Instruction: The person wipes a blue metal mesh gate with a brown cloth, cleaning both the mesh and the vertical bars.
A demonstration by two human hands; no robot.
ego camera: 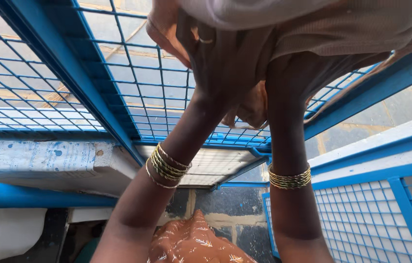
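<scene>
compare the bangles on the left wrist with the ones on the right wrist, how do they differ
The left wrist bangles sit spread out and tilted, with one thin silvery ring hanging loose below the gold ones. The right wrist bangles are packed into one tight, level gold band. The left stack also looks wider along the arm than the right. Both are thin metal rings, mostly gold, worn on arms raised so the left hand and right hand grip beige cloth.

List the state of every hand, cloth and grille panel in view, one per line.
left hand: raised, gripping the beige cloth, ring on one finger.
right hand: raised, gripping the same cloth.
beige cloth: bunched, held up against the blue mesh grille.
blue mesh grille: in place, bars intact.
gold bangles: stacked on both wrists.
</scene>
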